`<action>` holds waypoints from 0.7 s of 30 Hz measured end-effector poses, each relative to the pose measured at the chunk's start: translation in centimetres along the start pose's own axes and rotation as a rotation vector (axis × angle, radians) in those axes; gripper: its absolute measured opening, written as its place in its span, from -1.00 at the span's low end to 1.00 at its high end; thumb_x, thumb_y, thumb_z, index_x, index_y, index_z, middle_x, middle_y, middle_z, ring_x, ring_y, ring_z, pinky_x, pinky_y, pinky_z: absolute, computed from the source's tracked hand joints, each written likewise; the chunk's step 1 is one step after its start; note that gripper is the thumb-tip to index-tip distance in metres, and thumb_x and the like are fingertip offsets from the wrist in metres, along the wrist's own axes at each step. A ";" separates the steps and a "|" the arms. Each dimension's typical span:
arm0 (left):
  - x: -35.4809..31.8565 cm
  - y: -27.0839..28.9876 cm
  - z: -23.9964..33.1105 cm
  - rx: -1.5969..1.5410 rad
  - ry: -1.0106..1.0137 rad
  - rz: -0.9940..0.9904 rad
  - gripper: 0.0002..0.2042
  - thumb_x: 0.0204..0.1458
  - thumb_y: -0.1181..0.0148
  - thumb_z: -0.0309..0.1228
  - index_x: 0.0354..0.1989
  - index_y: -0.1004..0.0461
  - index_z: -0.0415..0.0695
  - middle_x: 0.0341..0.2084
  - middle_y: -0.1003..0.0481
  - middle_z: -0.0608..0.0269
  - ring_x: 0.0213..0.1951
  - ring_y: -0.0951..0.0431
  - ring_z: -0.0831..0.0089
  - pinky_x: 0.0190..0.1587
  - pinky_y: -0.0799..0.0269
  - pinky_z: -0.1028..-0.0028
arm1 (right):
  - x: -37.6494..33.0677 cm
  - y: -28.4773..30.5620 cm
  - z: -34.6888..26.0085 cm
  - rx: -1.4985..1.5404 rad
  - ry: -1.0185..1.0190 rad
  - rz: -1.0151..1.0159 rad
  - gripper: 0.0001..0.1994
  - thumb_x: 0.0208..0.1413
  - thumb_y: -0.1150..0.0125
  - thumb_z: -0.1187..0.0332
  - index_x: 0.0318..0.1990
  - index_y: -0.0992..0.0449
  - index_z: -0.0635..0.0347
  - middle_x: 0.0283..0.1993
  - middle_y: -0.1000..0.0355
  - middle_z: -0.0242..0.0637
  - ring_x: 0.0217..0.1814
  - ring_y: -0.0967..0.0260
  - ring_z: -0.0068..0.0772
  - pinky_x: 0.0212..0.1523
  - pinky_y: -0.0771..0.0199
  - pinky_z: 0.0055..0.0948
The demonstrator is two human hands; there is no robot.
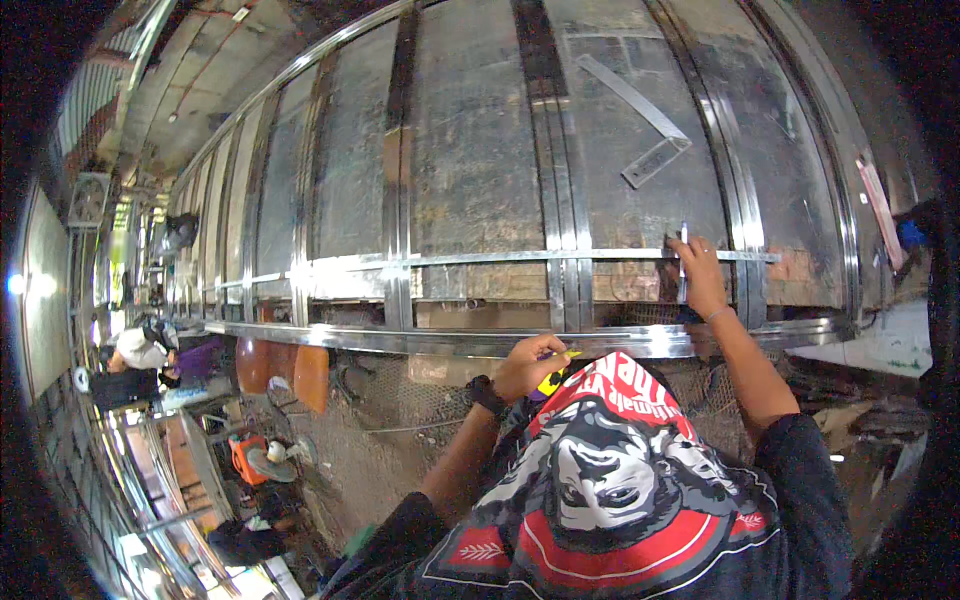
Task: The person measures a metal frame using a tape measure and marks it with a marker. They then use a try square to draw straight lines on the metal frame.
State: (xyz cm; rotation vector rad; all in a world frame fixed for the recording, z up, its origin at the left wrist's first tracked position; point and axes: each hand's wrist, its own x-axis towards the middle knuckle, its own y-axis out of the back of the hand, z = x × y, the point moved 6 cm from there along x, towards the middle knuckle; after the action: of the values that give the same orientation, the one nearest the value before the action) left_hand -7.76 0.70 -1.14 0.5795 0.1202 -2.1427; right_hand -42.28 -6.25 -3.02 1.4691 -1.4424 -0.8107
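1. Our left hand (522, 369) has its fingers clamped on a yellow-and-black tape measure (552, 383), beside the steel frame (440, 343).
2. Our right hand's (704, 280) fingers grip a slim pen (683, 230) by the flat metal strip (480, 258) crossing the frame.
3. We see a metal try square (657, 117) farther out.

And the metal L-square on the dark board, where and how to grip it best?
Probably by its short, wider arm, pinched across the long edges, right hand coming from the near side: the L-square seems flat, with that arm nearest.
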 end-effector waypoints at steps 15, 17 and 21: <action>-0.8 5.4 -4.0 -0.140 -0.009 0.101 -0.83 0.14 -0.35 -0.36 -0.24 -0.58 -0.20 -0.32 -0.58 0.33 -0.22 -0.52 0.54 -0.09 -0.43 0.45 | 2.3 -2.3 1.9 0.095 -0.015 -0.036 -0.77 0.06 -0.26 0.46 -0.10 -0.60 0.08 -0.26 -0.40 -0.15 -0.16 -0.41 -0.10 -0.20 -0.34 -0.22; -1.1 6.9 -4.1 -0.051 -0.014 0.137 -0.81 0.12 -0.36 -0.34 -0.24 -0.58 -0.20 -0.32 -0.59 0.31 -0.22 -0.53 0.52 -0.09 -0.44 0.44 | 2.9 -3.4 4.0 0.283 -0.178 -0.163 -0.82 0.07 -0.32 0.41 -0.14 -0.61 0.10 -0.23 -0.41 -0.18 -0.14 -0.41 -0.20 -0.17 -0.34 -0.27; -1.7 8.8 -4.2 0.017 -0.048 0.162 -0.79 0.10 -0.38 -0.31 -0.25 -0.58 -0.19 -0.34 -0.59 0.30 -0.22 -0.54 0.51 -0.10 -0.44 0.42 | 6.1 -0.9 3.6 0.384 0.116 -0.220 -0.87 0.16 -0.34 0.47 -0.14 -0.59 0.20 -0.22 -0.51 -0.19 -0.20 -0.45 -0.26 -0.12 -0.40 -0.33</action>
State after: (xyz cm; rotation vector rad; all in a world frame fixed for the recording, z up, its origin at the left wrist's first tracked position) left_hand 1.53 -2.07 -3.03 0.5289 0.0275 -2.0007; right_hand -44.54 -12.91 -4.44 1.9593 -1.4172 -0.5851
